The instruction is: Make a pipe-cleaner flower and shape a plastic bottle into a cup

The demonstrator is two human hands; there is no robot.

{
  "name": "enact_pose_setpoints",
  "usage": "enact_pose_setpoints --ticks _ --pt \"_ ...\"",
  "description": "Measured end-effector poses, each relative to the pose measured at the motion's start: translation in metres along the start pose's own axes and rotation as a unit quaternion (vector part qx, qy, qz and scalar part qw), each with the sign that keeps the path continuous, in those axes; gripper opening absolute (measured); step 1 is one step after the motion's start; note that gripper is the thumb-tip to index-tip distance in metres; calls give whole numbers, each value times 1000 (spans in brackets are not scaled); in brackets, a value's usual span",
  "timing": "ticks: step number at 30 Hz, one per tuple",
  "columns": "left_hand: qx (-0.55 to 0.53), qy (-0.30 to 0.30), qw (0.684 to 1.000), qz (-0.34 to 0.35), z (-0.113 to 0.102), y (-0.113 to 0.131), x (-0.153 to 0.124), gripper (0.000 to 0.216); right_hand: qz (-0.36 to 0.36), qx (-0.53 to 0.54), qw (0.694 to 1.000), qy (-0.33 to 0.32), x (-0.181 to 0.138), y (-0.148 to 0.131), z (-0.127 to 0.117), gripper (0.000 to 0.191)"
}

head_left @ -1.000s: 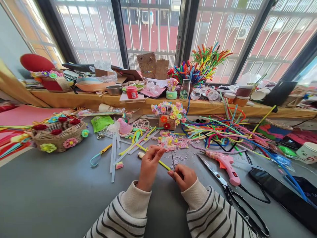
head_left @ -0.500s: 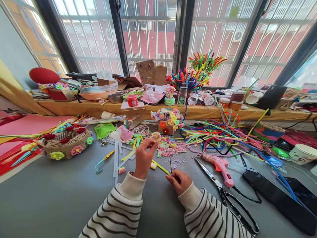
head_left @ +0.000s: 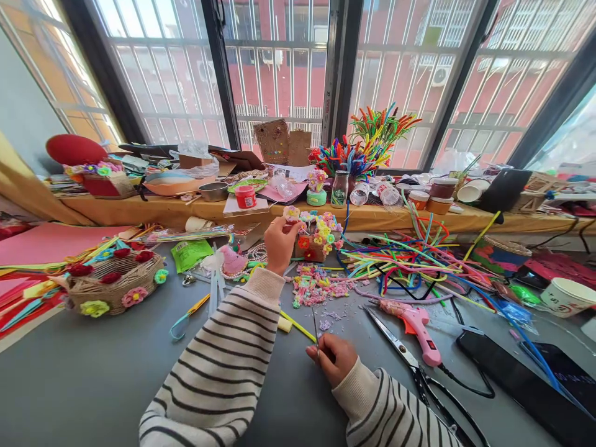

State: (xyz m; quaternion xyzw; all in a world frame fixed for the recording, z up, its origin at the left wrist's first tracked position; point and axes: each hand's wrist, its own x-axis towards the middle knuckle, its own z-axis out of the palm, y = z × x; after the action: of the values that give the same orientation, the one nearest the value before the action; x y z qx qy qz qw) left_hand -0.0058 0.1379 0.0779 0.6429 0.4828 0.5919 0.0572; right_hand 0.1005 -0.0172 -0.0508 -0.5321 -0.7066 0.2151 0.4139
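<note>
Near the centre of the frame, the left hand point(head_left: 280, 244) pinches a small pale flower point(head_left: 291, 213) just beside the flower-filled box point(head_left: 306, 255), where a light grip would best spare the petals; below, the right hand point(head_left: 339, 360) grips a thin dark tool point(head_left: 315, 324), its point best aimed aside. Grey tabletop point(head_left: 102, 385) spreads across the lower frame, with a cluttered ledge point(head_left: 395, 218) and barred windows point(head_left: 284, 81) above.

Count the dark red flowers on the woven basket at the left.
4 in view on the woven basket: one flower toward its left end, another near the front middle, two more toward the back right. Others could hide on its far side.
</note>
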Motion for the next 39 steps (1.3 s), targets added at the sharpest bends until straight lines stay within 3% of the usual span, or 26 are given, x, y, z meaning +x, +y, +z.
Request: enact_pose_setpoints --ticks 6,12,23,30,39 --pt "60 -5 998 27 31 -17 9 11 -6 3 1000 7 0 0 2 34" --pt "109 -13 994 29 46 -25 11 7 -6 11 1000 -5 2 -3 -1 30" --pt "171 45 983 51 48 -24 5 10 -14 6 999 -32 1 -2 -2 32" --pt "216 15 971 103 48 -24 8 10 -1 7 999 -42 1 -2 -2 32" --pt "187 8 977 106 47 -20 11 8 10 16 999 -44 1 -3 -2 32"
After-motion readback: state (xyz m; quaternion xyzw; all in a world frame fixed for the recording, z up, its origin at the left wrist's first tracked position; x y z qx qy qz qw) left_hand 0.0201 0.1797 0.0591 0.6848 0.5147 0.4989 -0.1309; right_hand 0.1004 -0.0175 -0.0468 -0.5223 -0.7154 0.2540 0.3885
